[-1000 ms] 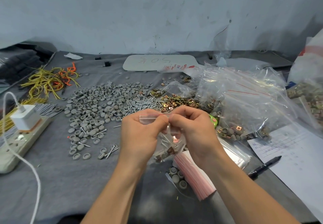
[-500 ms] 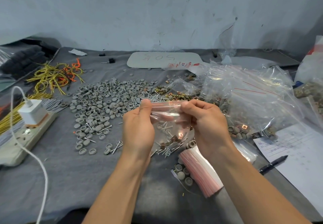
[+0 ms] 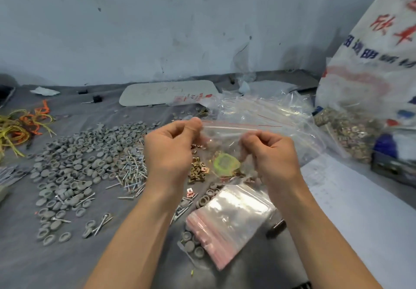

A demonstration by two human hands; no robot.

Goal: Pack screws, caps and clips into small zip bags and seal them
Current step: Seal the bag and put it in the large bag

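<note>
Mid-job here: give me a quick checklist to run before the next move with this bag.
1. Left hand pinches bag at its top edge: ok.
2. Right hand pinches it too: ok.
3. Zip shut along full length: cannot tell, blurred.
4. Full contents inside: cannot tell.
5. Empty bags stacked below right hand: ok.
6. Loose caps and screws piled left of the hands: ok.
</note>
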